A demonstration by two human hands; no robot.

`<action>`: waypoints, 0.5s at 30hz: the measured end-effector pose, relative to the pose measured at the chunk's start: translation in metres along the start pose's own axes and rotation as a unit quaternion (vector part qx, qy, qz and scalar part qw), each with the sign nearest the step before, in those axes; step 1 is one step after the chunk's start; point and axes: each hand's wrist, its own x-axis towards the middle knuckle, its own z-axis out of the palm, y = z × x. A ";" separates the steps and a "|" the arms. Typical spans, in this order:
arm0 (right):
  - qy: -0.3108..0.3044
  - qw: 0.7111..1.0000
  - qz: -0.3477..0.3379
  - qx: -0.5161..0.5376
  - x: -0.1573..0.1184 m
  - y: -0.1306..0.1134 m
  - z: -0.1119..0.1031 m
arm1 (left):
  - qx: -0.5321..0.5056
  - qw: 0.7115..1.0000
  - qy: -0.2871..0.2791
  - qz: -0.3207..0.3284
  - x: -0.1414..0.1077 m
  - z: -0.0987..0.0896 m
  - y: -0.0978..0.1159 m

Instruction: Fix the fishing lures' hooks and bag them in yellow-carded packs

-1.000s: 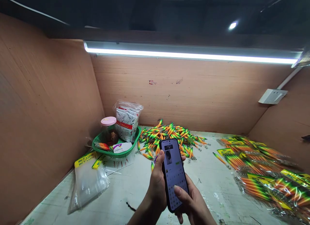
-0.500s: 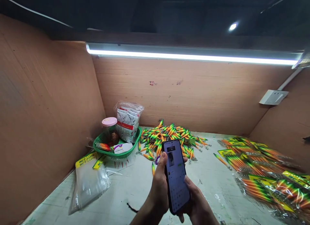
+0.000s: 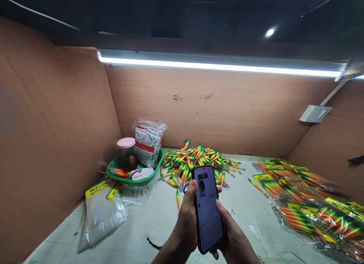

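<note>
A black smartphone with a lit screen is held upright and slightly tilted between both hands. My left hand grips its left edge, thumb along the side. My right hand wraps the lower right edge, its thumb at the border of the screen. What shows on the screen is too small to read. Behind the phone lies a heap of green, yellow and orange fishing lures. A purple ring-shaped item peeks out beside my left thumb.
Left stands a green basket with a pink-lidded jar and a bag of printed sachets. Clear plastic bags lie before it. Packaged lures cover the right side. A light tube runs overhead; a wall socket is at right.
The view has shifted slightly, so the surroundings sit a little further left. My right thumb has moved up a little along the phone's edge. Both hands keep hold of the phone.
</note>
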 end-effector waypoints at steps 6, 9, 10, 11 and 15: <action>-0.004 1.000 -0.008 -0.019 0.000 -0.001 -0.002 | -0.008 1.000 -0.009 0.024 0.002 0.000 0.006; 0.001 0.999 -0.012 -0.044 0.001 0.001 -0.004 | -0.018 0.999 -0.006 0.051 0.003 -0.001 0.014; 0.002 0.999 -0.013 -0.050 0.001 0.001 -0.005 | -0.019 0.998 -0.006 0.052 0.003 -0.002 0.015; 0.003 0.998 -0.015 -0.056 0.001 0.002 -0.005 | -0.018 0.999 -0.008 0.050 0.004 -0.003 0.017; 0.014 0.997 -0.022 -0.070 0.000 0.005 -0.006 | -0.014 0.999 -0.017 0.043 0.007 -0.007 0.020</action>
